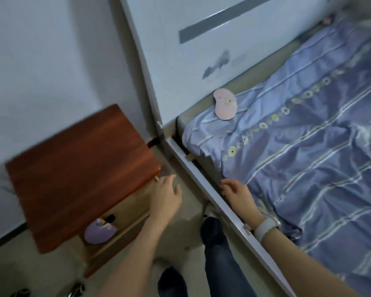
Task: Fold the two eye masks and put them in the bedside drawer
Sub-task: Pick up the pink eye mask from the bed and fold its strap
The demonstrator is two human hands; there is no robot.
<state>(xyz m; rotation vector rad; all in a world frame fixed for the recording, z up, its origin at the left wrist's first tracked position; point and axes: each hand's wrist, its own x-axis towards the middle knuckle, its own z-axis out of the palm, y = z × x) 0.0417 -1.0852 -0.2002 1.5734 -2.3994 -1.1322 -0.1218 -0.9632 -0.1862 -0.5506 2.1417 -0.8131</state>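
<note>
Left hand (165, 196) grip loose, empty, above open drawer (124, 228), right hand (237, 192) grip half-curled, empty

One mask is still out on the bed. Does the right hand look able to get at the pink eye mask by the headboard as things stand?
Probably yes: the right hand is empty and open at the bed's edge, and only bare blue striped sheet lies between it and the pink eye mask.

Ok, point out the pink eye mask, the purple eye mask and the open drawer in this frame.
pink eye mask (225, 107): head view, middle of its face, lying on the bedsheet.
purple eye mask (99, 233): head view, middle of its visible part, inside the drawer.
open drawer (124, 229): head view, on its front rim.
</note>
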